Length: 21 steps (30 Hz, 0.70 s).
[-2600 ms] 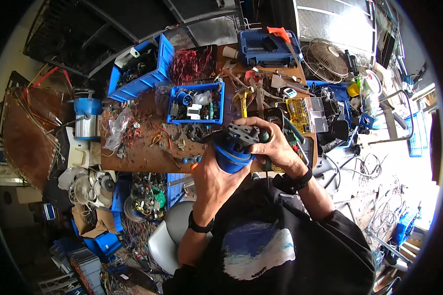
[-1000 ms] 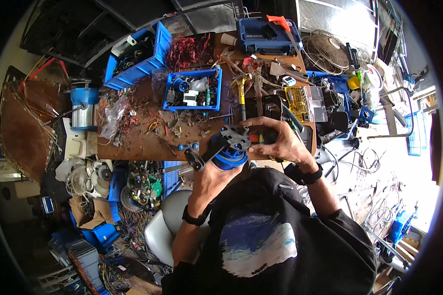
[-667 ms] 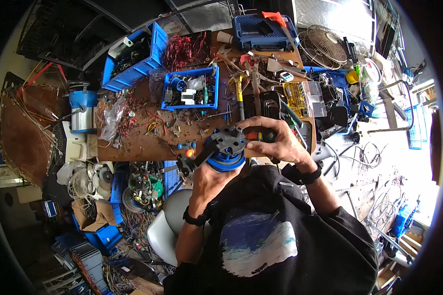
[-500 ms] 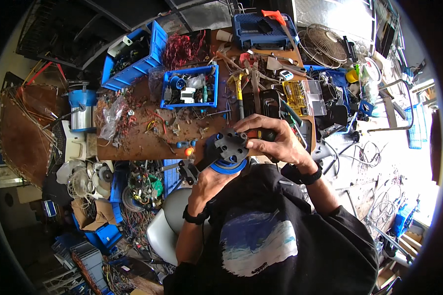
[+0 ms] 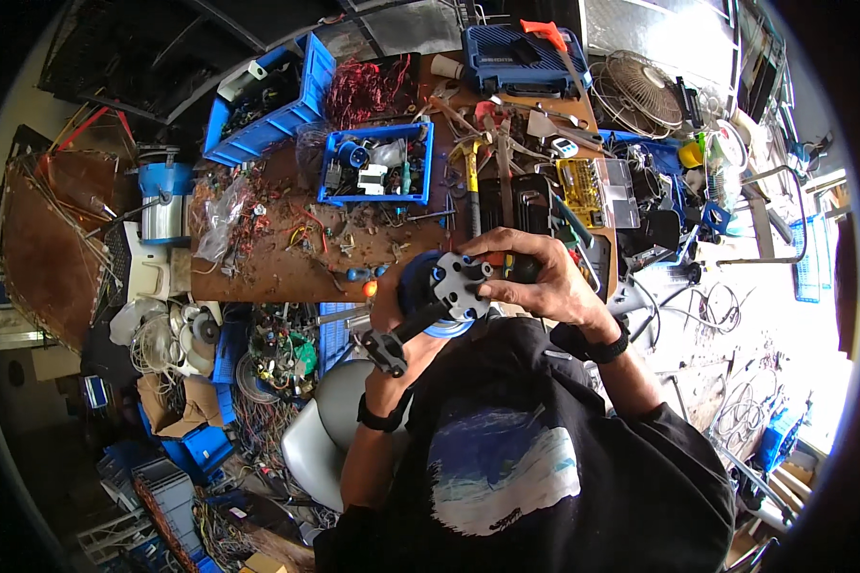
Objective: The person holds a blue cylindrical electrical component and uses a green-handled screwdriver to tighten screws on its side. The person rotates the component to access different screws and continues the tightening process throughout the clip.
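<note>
Close to my chest, at the table's front edge, is a round blue device with a dark holed plate (image 5: 457, 289) on top. A black bar (image 5: 419, 323) runs from the plate toward the lower left and ends in a wider black piece (image 5: 385, 351). My left hand (image 5: 417, 353) is wrapped round the device from beneath and from the left; most of its fingers are hidden. My right hand (image 5: 549, 282) grips the plate's right edge, forefinger above and thumb below a short round post. A black and yellow thing (image 5: 518, 267) shows partly behind this hand; its kind is unclear.
The brown table (image 5: 287, 267) carries scraps, wires, a blue bin (image 5: 377, 194) of parts, a yellow-handled hammer (image 5: 473, 172), a yellow bit set (image 5: 581, 191) and a blue case (image 5: 516, 72). Beside the table stand a fan (image 5: 640, 91) and a grey chair (image 5: 315, 449).
The device has turned in my hands. Its black bar now slants nearer to my left wrist and shows more of its length. The view has shifted slightly.
</note>
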Available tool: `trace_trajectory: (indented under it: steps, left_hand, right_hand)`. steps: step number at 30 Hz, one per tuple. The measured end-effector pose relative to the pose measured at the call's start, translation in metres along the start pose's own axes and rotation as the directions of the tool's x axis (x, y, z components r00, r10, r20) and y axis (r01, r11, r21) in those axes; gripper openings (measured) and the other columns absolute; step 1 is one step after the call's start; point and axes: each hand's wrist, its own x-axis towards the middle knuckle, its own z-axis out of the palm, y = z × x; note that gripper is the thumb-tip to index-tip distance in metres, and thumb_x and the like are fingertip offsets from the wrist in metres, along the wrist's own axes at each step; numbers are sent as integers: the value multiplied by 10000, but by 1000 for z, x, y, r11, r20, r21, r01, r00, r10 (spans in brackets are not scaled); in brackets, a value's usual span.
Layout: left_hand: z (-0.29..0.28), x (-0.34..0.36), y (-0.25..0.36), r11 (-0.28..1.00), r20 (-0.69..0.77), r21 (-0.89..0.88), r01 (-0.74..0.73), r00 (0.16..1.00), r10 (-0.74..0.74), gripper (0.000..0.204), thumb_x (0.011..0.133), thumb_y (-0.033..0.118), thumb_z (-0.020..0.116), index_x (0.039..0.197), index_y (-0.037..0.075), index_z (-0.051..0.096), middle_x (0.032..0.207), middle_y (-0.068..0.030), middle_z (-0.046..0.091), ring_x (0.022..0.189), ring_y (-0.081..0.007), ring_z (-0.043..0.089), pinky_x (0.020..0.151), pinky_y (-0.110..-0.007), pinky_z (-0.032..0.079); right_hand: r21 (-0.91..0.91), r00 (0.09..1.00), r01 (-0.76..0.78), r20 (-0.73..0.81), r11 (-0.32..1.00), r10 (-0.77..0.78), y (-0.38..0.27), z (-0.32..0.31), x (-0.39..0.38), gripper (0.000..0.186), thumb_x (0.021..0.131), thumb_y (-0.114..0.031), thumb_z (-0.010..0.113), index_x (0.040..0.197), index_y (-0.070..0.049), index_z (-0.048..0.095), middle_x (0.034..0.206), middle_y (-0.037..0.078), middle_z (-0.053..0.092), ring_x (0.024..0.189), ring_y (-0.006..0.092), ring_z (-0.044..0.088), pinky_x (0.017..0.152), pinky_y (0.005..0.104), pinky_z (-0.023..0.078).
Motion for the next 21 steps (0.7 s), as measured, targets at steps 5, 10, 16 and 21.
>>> trace_trajectory:
  steps: [5, 10, 16, 21]
  left_hand:
    - [-6, 10, 8, 933, -7, 359, -25, 1000, 29, 731, 752, 212, 982, 1353, 37, 605, 1220, -176, 690, 1079, -377, 698, 932, -469, 569]
    - [-6, 13, 4, 797, 19, 567, -208, 971, 240, 745, 764, 196, 975, 1379, 22, 592, 1228, -169, 677, 1126, -380, 681, 976, -457, 556]
    - [0, -15, -26, 915, -55, -325, 241, 961, -272, 954, 744, 75, 992, 1513, 83, 427, 1439, -136, 548, 1315, -269, 603, 1102, -443, 547]
    - [-10, -2, -15, 988, 72, 124, -89, 994, 80, 1061, 710, 152, 1027, 1533, 60, 364, 1471, -153, 510, 1348, -294, 568, 1129, -459, 519]
  right_hand:
    - [-233, 925, 372, 16, 899, -379, 4, 0, 3, 822, 698, -309, 1018, 1399, -44, 683, 1423, 154, 669, 1382, 328, 608, 1127, 454, 527]
    - [-424, 913, 349, -50, 836, -406, 4, 17, -1, 868, 740, -307, 988, 1488, -90, 605, 1407, 149, 647, 1288, 365, 658, 1067, 460, 569]
    - [-343, 912, 361, -63, 867, -405, 7, 29, -5, 878, 728, -236, 996, 1481, -41, 588, 1348, 156, 692, 1240, 360, 681, 1049, 443, 566]
    - [-327, 916, 358, -61, 875, -397, 6, 28, -7, 835, 721, -207, 989, 1460, -53, 632, 1383, 163, 688, 1250, 351, 680, 1063, 448, 558]
